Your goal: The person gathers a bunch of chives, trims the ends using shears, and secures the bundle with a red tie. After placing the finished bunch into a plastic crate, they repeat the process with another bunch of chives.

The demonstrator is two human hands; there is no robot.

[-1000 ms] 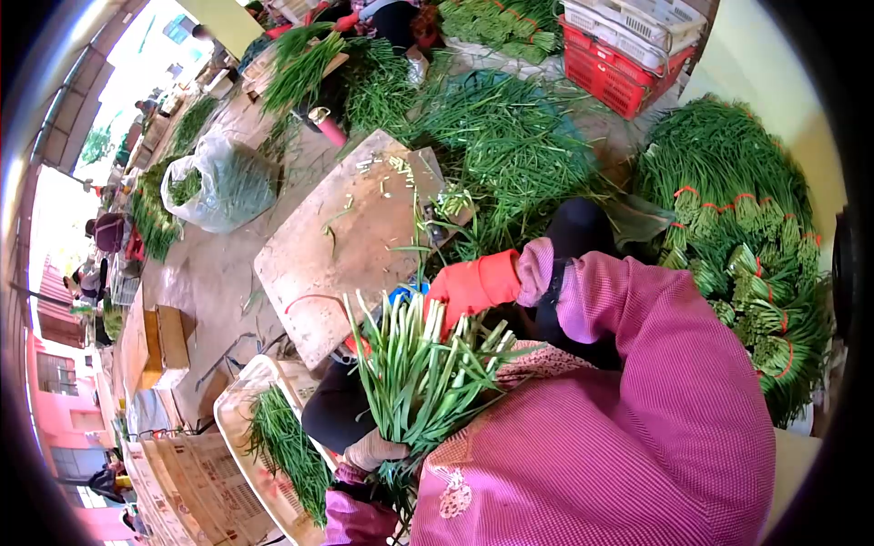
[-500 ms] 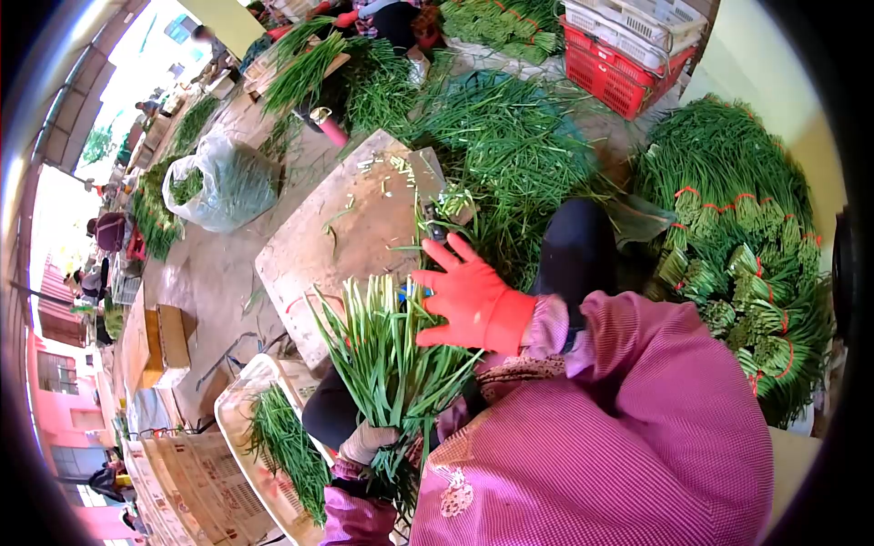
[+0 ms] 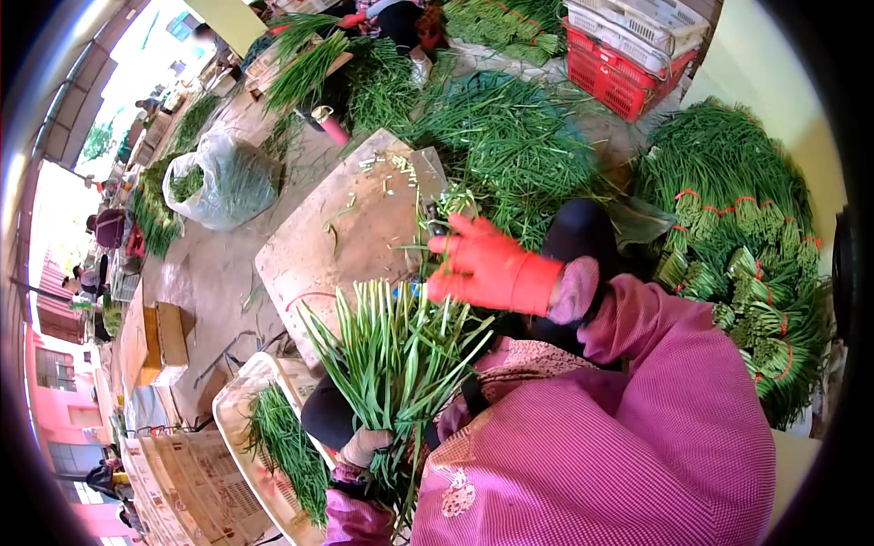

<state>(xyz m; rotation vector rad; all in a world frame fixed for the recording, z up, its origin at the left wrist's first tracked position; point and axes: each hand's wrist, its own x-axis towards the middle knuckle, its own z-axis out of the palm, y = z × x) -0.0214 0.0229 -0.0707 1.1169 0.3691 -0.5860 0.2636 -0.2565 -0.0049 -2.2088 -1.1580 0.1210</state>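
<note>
Print on brown cardboard [image 3: 196, 487], lower left: illegible. Right hand [image 3: 487, 266], red-gloved: palm down, fingers spread, no grip seen, at the bunch's pale ends. Left hand [image 3: 366, 447], pale-gloved: fingers closed round the leafy green bunch [image 3: 391, 355], over the lap near the wooden board [image 3: 341, 227].

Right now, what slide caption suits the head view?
Pale-gloved left grip holding a bunch of green stalks; red-gloved right grip beside their pale ends.
</note>
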